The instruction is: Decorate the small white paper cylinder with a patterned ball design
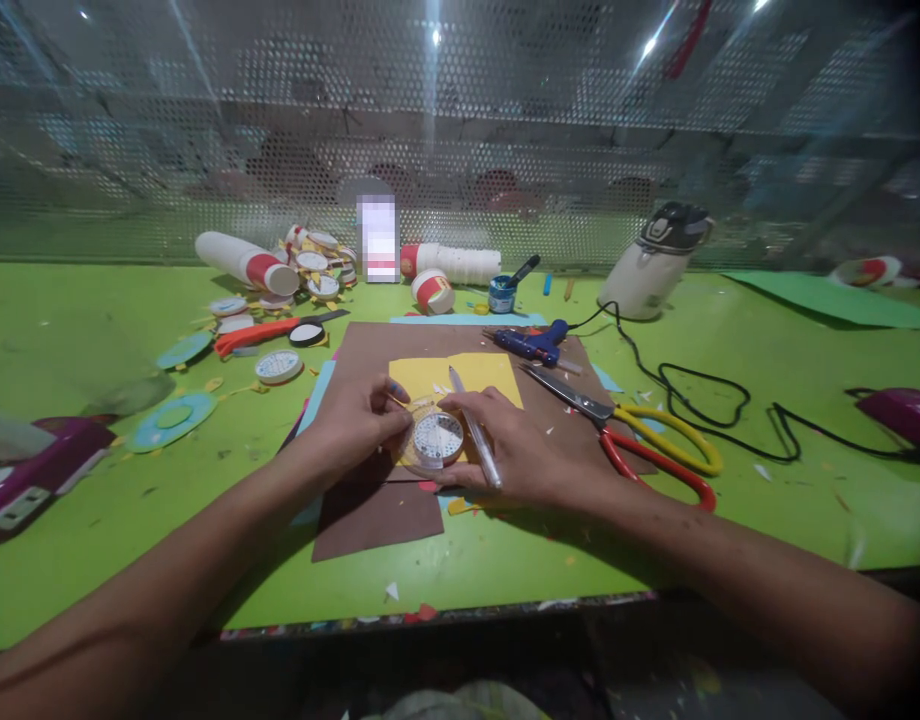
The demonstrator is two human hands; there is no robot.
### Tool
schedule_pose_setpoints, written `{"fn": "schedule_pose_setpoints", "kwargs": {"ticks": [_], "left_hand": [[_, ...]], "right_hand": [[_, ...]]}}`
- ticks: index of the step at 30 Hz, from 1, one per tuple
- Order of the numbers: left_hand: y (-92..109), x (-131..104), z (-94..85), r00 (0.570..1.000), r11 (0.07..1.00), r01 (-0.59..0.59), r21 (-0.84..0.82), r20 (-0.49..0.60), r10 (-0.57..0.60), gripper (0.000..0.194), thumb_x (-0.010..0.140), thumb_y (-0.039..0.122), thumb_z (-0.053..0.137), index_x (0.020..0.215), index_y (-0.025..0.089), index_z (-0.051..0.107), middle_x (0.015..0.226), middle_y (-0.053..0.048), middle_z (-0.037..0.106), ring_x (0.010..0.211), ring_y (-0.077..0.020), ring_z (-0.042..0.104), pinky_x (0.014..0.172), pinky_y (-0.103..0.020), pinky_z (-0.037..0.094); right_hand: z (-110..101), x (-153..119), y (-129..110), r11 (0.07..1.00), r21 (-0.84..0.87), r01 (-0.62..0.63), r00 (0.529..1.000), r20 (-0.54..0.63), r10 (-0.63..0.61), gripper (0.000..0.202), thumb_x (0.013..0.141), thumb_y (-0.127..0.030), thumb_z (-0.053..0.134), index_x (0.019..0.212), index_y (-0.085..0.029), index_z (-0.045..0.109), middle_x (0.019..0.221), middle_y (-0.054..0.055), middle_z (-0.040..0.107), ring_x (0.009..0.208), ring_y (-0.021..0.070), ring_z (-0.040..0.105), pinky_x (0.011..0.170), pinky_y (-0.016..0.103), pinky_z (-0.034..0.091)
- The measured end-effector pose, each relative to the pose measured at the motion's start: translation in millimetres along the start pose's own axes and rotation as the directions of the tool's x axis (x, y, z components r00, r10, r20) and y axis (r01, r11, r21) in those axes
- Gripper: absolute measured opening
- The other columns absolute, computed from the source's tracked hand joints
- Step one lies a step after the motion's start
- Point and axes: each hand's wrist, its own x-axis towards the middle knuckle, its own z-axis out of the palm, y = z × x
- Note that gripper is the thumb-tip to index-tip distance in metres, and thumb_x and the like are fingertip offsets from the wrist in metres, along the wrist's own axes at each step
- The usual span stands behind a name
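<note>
In front of me is a white disc [438, 438] with small print, like a cut-off cup bottom. It lies within a clear, round see-through piece [409, 455] whose kind I cannot make out, over yellow paper [496, 372]. My left hand [370, 420] pinches the left edge of that clear piece between thumb and fingertips. Between the fingers of my right hand [505, 445] is a pale pen [476, 432], slanting across. The right thumb and fingertips also rest around the disc. Brown paper [385, 525] lies beneath everything.
Right of the paper lie open scissors [610, 415] and a blue glue gun [531, 343] with a trailing black cord. Behind are paper cups [246, 262], a jar [503, 294] and a bottle [647, 265]. To the left are an orange cutter [257, 332] and a blue paper ring [173, 420].
</note>
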Motion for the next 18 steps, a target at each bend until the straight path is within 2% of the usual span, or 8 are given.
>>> {"fn": "schedule_pose_setpoints", "kwargs": {"ticks": [4, 7, 8, 10, 12, 13, 15, 18], "left_hand": [[3, -2, -1.2, 1.000, 0.998, -0.004, 0.067, -0.024, 0.006, 0.024, 0.063, 0.023, 0.071, 0.081, 0.017, 0.057, 0.057, 0.002, 0.062, 0.046, -0.0136, 0.054, 0.045, -0.024, 0.041], [8, -9, -5.8, 1.000, 0.991, 0.003, 0.132, -0.026, 0.000, 0.026, 0.063, 0.025, 0.070, 0.086, 0.017, 0.061, 0.073, -0.004, 0.068, 0.052, -0.0168, 0.059, 0.050, -0.028, 0.046], [10, -12, -8.0, 1.000, 0.985, -0.011, 0.174, -0.020, 0.014, 0.030, 0.063, 0.027, 0.071, 0.091, 0.017, 0.063, 0.083, -0.007, 0.071, 0.060, -0.0201, 0.063, 0.056, -0.032, 0.050], [12, -18, -12.7, 0.994, 0.940, -0.105, 0.326, 0.021, 0.104, 0.047, 0.065, 0.035, 0.072, 0.108, 0.018, 0.065, 0.112, -0.014, 0.069, 0.093, -0.0304, 0.067, 0.079, -0.041, 0.053], [14, -23, -16.6, 0.970, 0.838, -0.243, 0.489, 0.122, 0.210, 0.068, 0.067, 0.045, 0.072, 0.129, 0.020, 0.057, 0.141, -0.015, 0.053, 0.125, -0.0375, 0.052, 0.104, -0.050, 0.041], [14, -24, -17.8, 0.954, 0.785, -0.298, 0.543, 0.179, 0.239, 0.077, 0.069, 0.051, 0.072, 0.137, 0.021, 0.051, 0.151, -0.015, 0.043, 0.135, -0.0387, 0.042, 0.110, -0.053, 0.034], [14, -24, -18.7, 0.929, 0.708, -0.366, 0.605, 0.281, 0.240, 0.090, 0.069, 0.059, 0.071, 0.146, 0.021, 0.041, 0.159, -0.014, 0.029, 0.143, -0.0397, 0.030, 0.115, -0.055, 0.026], [13, -20, -17.3, 0.914, 0.680, -0.389, 0.622, 0.355, 0.198, 0.099, 0.068, 0.065, 0.070, 0.149, 0.019, 0.036, 0.158, -0.017, 0.030, 0.143, -0.0415, 0.029, 0.115, -0.057, 0.026]], "right_hand": [[0, -3, 0, 0.999, 0.036, -0.001, 0.999, -0.036, 0.003, 0.062, 0.074, -0.041, 0.078, 0.126, -0.019, 0.053, 0.118, 0.014, 0.061, 0.108, 0.0270, 0.056, 0.089, 0.043, 0.049], [-9, -5, -5, 0.991, 0.083, -0.101, 0.993, -0.047, 0.105, 0.055, 0.077, -0.038, 0.076, 0.124, -0.020, 0.054, 0.117, 0.013, 0.062, 0.102, 0.0260, 0.062, 0.086, 0.043, 0.051], [-12, -5, -6, 0.987, 0.096, -0.129, 0.988, -0.067, 0.136, 0.050, 0.079, -0.036, 0.074, 0.122, -0.021, 0.055, 0.116, 0.012, 0.064, 0.101, 0.0256, 0.063, 0.085, 0.042, 0.052], [-18, -6, -6, 0.983, 0.132, -0.131, 0.979, -0.136, 0.149, 0.038, 0.083, -0.033, 0.070, 0.117, -0.022, 0.057, 0.112, 0.010, 0.067, 0.100, 0.0243, 0.065, 0.084, 0.040, 0.053], [-22, -6, -4, 0.979, 0.180, -0.095, 0.969, -0.207, 0.132, 0.027, 0.089, -0.029, 0.063, 0.114, -0.023, 0.057, 0.108, 0.008, 0.069, 0.098, 0.0224, 0.066, 0.085, 0.039, 0.052], [-23, -6, -3, 0.977, 0.201, -0.074, 0.965, -0.231, 0.121, 0.023, 0.091, -0.028, 0.058, 0.114, -0.024, 0.057, 0.107, 0.008, 0.070, 0.097, 0.0216, 0.067, 0.085, 0.040, 0.052], [-25, -6, -1, 0.971, 0.232, -0.051, 0.962, -0.251, 0.110, 0.021, 0.095, -0.028, 0.051, 0.114, -0.023, 0.059, 0.105, 0.007, 0.071, 0.095, 0.0210, 0.067, 0.085, 0.040, 0.051], [-26, -7, -1, 0.956, 0.285, -0.076, 0.959, -0.241, 0.148, 0.027, 0.096, -0.036, 0.049, 0.116, -0.022, 0.062, 0.101, 0.007, 0.072, 0.094, 0.0213, 0.067, 0.085, 0.040, 0.052]]}}
